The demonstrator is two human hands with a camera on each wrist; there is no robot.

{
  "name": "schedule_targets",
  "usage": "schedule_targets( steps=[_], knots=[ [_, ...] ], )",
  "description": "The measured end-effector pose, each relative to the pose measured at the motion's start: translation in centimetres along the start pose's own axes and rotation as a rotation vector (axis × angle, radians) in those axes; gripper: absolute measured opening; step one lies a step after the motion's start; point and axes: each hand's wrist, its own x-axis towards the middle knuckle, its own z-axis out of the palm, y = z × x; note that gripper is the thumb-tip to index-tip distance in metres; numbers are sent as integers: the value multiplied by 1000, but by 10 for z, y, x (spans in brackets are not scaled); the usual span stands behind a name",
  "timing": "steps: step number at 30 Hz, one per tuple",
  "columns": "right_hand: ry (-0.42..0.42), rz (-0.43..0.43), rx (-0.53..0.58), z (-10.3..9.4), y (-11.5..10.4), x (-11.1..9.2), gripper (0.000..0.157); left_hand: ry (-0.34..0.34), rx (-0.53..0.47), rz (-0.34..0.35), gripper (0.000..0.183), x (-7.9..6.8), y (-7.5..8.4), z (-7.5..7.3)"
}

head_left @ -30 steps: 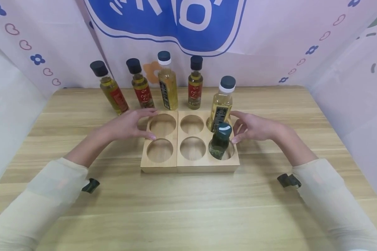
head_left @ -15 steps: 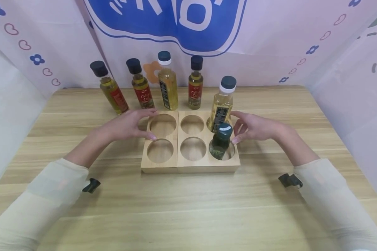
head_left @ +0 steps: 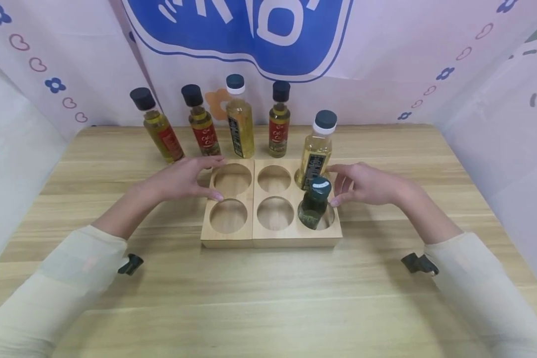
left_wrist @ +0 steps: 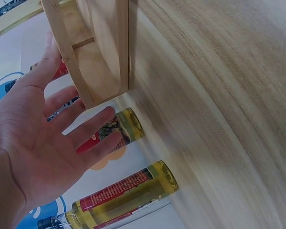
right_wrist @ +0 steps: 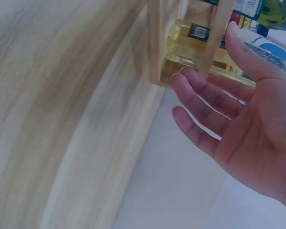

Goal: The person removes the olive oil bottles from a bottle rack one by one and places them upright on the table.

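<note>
- The left fingers (left_wrist: 93, 125) are spread and loosely bent, gripping nothing; the left thumb (left_wrist: 46, 59) seems to touch the top edge of the left block (head_left: 227, 243).
- The right fingers (right_wrist: 200, 107) are likewise relaxed and apart, with the right thumb (right_wrist: 245, 57) at the outer edge of the right block (head_left: 297, 242); whether any of them press on it, I cannot tell.
- Between the two sets of fingers, both wooden blocks sit on the desk side by side, their seam looking shut.
- To steady or line them up well, light, level pressure from both sides should serve, kept low on the walls so neither block tips.
- Just beside the right fingers, a pale oil bottle (head_left: 315, 149) stands in the rear hole and a dark green bottle (head_left: 314, 206) in the front one; best to keep knuckles off the taller one.
- Just beyond the left fingers stand two red-labelled bottles (head_left: 163, 137); backward pushes ought to be gentle here.
- Farther along, between the hands' reach, stand another yellow oil bottle (head_left: 240, 124) and a third red-labelled one (head_left: 278, 130).
- Nearer the person than either hand stretches bare desk (head_left: 268, 303).
</note>
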Motion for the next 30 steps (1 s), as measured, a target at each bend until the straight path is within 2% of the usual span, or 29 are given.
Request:
schedule_targets(
  steps=[7,10,13,16,23,30],
  knots=[
    [103,-34,-63,-12,-10,-13,43,-14,-8,-18,86,1,3,-1],
    [121,-60,-56,-16,-14,-19,29,-23,-14,-30,86,2,4,-1],
    [133,-99,-21,-17,-19,-23,21,-24,-14,-40,87,2,4,-1],
    [155,-158,26,-15,-22,-26,23,-19,-9,-44,87,1,6,-2],
    [240,-343,143,-11,-28,-25,42,-17,-5,-46,86,0,7,-3],
    [289,-391,257,0,-36,-18,52,-25,2,-51,85,1,6,-3]
  ],
)
